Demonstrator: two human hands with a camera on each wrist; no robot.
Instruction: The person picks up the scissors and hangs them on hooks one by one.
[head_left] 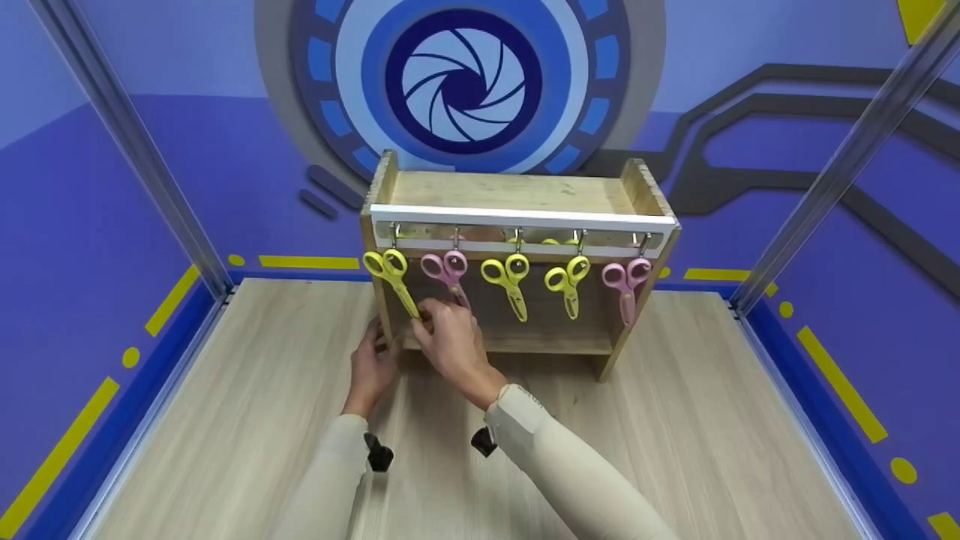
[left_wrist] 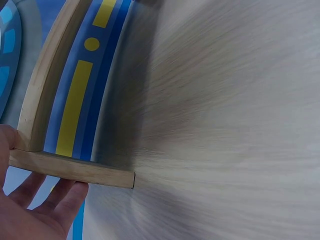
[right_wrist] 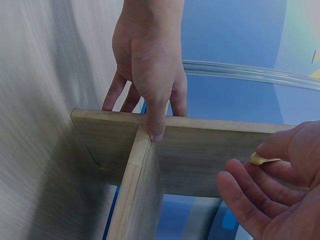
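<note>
A wooden rack [head_left: 551, 349] stands on the table, with scissors hanging from hooks along its white rail. My left hand [head_left: 373, 371] grips the rack's left side panel near the bottom; in the left wrist view, thumb and fingers of that hand [left_wrist: 45, 207] lie on opposite sides of the board. With thumb and forefinger, my right hand [head_left: 454, 341] pinches the blade tip of the leftmost yellow scissors [head_left: 397, 281]. The right wrist view shows this yellow tip [right_wrist: 257, 159] at the thumb. Just beside them hang pink scissors [head_left: 447, 270], their lower blades partly behind the right hand.
Farther right along the white rail [head_left: 525, 216] hang yellow scissors [head_left: 510, 281], another yellow pair [head_left: 568, 283] and pink scissors [head_left: 626, 283]. Metal posts [head_left: 832, 150] and printed blue panels enclose the wooden table [head_left: 712, 420].
</note>
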